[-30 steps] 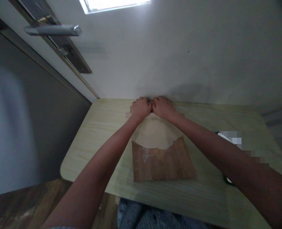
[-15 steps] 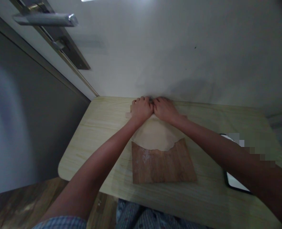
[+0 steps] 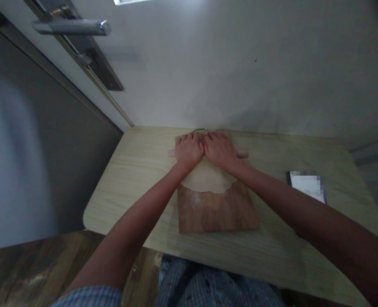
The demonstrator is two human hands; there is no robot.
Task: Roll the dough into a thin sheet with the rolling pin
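Observation:
My left hand [image 3: 189, 150] and my right hand [image 3: 219, 149] lie side by side, thumbs nearly touching, over a wooden rolling pin [image 3: 242, 154]. Only the pin's ends stick out past my hands; its middle is hidden under them. My fingers curve over the pin and point away from me. Beneath is a thin pale sheet of dough [image 3: 204, 179] with an uneven near edge. The dough lies on a brown wooden cutting board [image 3: 216, 213], whose near part is bare with a whitish floury smear. A thin metal loop shows behind my hands.
The board rests on a light wood table [image 3: 128, 179] against a white door [image 3: 224, 64] with a metal handle [image 3: 72, 27]. A phone [image 3: 307, 185] with a bright screen lies to the right, partly behind my right forearm. Wooden floor [image 3: 48, 264] shows at lower left.
My hands have drawn slightly back towards me from the table's far edge, with the rolling pin under them. More of the phone's far end shows. The camera view has shifted a little.

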